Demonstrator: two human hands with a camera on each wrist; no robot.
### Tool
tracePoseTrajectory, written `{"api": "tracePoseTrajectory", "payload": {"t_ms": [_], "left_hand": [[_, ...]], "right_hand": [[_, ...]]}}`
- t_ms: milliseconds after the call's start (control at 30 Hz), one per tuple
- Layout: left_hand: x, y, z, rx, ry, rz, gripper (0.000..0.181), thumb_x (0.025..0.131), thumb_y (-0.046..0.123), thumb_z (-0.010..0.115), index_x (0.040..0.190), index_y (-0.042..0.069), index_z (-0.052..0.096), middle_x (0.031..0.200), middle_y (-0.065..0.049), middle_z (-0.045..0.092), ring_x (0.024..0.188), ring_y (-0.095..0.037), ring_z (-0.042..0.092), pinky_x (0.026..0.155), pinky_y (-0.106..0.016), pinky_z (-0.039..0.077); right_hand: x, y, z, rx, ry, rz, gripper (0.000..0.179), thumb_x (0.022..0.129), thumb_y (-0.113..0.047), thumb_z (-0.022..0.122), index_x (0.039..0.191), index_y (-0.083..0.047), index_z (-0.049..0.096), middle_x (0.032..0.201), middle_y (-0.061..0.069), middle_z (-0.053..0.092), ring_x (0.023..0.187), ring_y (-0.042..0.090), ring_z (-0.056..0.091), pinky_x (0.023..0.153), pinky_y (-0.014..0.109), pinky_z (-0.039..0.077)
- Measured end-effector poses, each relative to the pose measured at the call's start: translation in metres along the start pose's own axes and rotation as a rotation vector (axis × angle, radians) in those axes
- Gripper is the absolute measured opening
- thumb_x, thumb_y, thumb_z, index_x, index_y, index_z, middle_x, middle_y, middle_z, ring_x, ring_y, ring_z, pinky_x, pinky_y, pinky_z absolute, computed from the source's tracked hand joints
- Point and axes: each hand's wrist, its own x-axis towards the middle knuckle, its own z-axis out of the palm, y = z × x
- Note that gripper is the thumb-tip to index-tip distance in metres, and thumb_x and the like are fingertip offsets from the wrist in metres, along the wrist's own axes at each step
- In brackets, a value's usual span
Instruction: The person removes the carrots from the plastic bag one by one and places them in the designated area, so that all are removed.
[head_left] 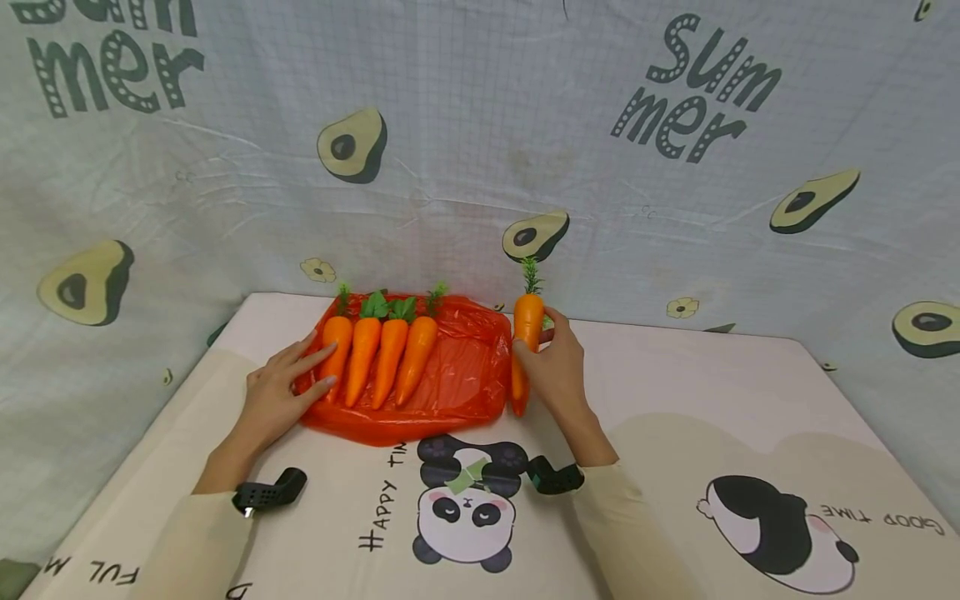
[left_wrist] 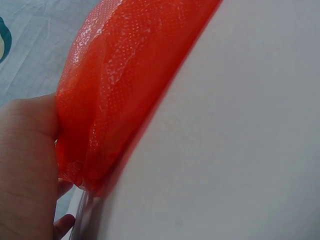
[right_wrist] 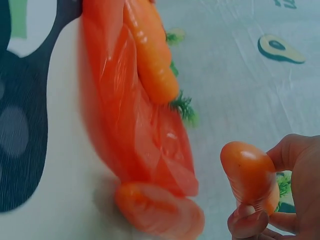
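- Four orange carrots (head_left: 391,360) lie side by side on the left and middle part of the red plastic (head_left: 472,367), their leafy tops away from the person and their tapered ends toward the person.
- Left hand (head_left: 276,395): fingers spread wide along the left edge of the red plastic, with fingertips over the leftmost carrot (head_left: 338,335); whether they press it cannot be told.
- Right hand (head_left: 555,360): thumb and fingers pinch a fifth carrot (head_left: 528,320), held just beside the right edge of the red plastic, leafy top (head_left: 531,277) pointing up and away from the person.
- Right wrist view: the held carrot is apart from the red plastic; a blurred orange piece (right_wrist: 157,210) lies at the plastic's near end, below the row.
- Pale tabletop (head_left: 660,375): one panda print (head_left: 467,510) just in front of the red plastic, another (head_left: 783,533) farther right.
- Backdrop (head_left: 465,75): pale cloth printed with avocados (head_left: 352,146) and lettering.
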Motion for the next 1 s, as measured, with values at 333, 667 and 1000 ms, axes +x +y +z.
{"api": "tracePoseTrajectory", "payload": {"t_ms": [333,667,1000], "left_hand": [[0.001,-0.003,0.002,0.006,0.007,0.019,0.054,0.09,0.031,0.064,0.137,0.008,0.051,0.149,-0.022,0.032,0.131,-0.047,0.027,0.09,-0.063,0.023],[0.002,-0.005,0.004,0.007,0.02,0.032,0.054,0.09,0.031,0.064,0.137,0.008,0.051,0.15,-0.022,0.032,0.131,-0.047,0.027,0.09,-0.063,0.023],[0.003,-0.01,0.007,0.007,0.023,0.034,0.055,0.09,0.034,0.064,0.138,0.011,0.052,0.15,-0.022,0.032,0.132,-0.047,0.027,0.09,-0.063,0.022]], "right_hand": [[-0.002,0.02,-0.009,-0.02,0.009,0.04,0.065,0.085,-0.023,0.062,0.142,-0.006,0.037,0.1,0.014,0.055,0.076,0.025,0.052,0.059,0.029,0.05],[-0.005,0.041,-0.013,-0.028,0.029,0.061,0.064,0.086,-0.027,0.062,0.141,-0.004,0.038,0.099,0.014,0.055,0.075,0.025,0.05,0.058,0.027,0.046],[-0.006,0.054,-0.011,-0.033,0.023,0.104,0.064,0.088,-0.028,0.062,0.14,-0.001,0.037,0.098,0.016,0.055,0.079,0.027,0.051,0.06,0.027,0.046]]}}
